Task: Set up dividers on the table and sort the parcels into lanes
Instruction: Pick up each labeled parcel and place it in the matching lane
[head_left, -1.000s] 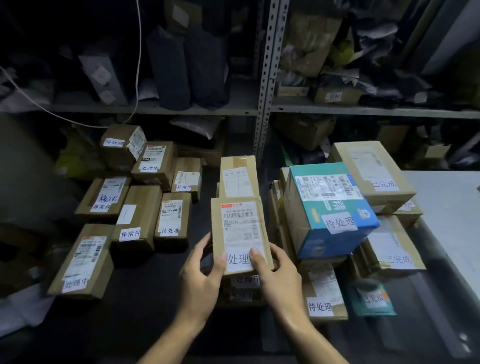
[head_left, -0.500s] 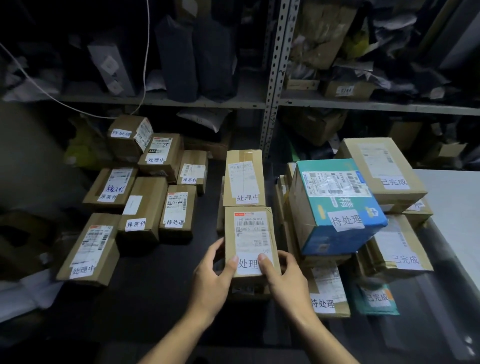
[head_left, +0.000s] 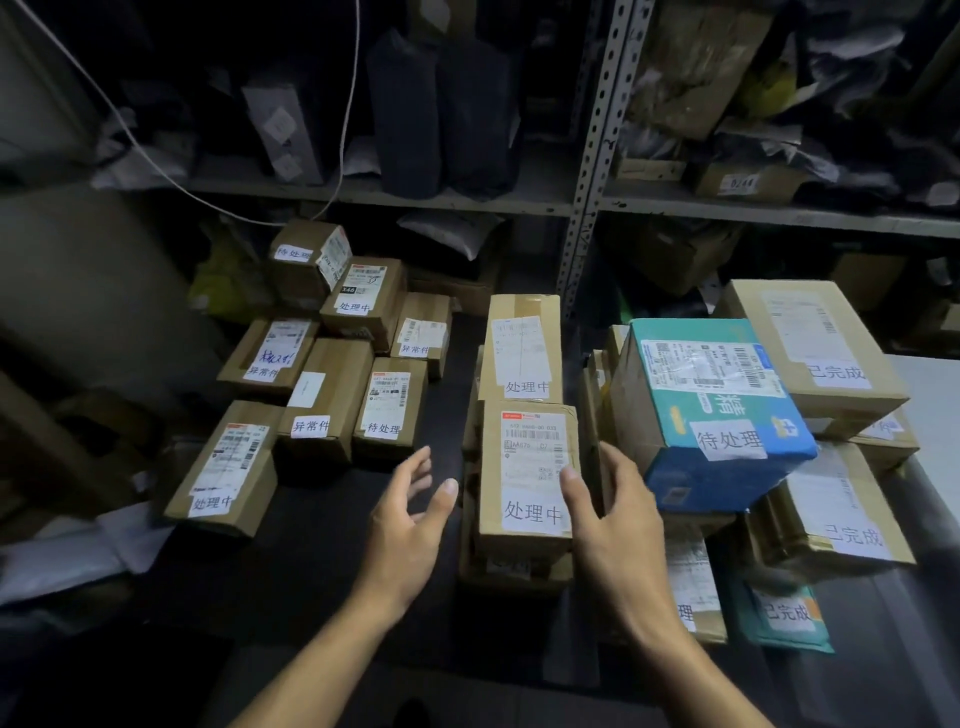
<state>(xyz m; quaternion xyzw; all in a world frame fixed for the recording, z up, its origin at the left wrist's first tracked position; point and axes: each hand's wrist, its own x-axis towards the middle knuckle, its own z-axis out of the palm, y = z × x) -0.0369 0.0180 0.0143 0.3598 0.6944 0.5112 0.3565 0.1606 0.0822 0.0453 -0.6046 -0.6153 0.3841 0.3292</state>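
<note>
Parcels cover a dark table (head_left: 322, 582) in dim light, shelving (head_left: 587, 171) behind across the top of the frame. Centre of frame: a brown box (head_left: 527, 478) with a 处理中 label lies on top of a lower box, in line with a second brown box (head_left: 522, 348) just behind it bearing the same label. Left hand (head_left: 410, 525) hovers just left of the near box, fingers (head_left: 421, 467) spread and relaxed, not touching it, holding nothing. Right hand (head_left: 618, 525) sits at the box's right edge, fingers loosely extended; thumb (head_left: 571, 493) lies over the label edge, contact looks light, no grip. Left of centre: a cluster of small brown boxes (head_left: 332, 384) with 异常件, 待处理 and 处理中 labels, packed close together. Right of centre: a blue and teal box (head_left: 717, 415) labelled 待处理, tilted on top of other boxes. Far right: brown boxes (head_left: 826, 343) marked 已完成, stacked, plus a teal pouch (head_left: 789, 613) with the same mark at lower right. White cord (head_left: 156, 161) hangs across upper left.
</note>
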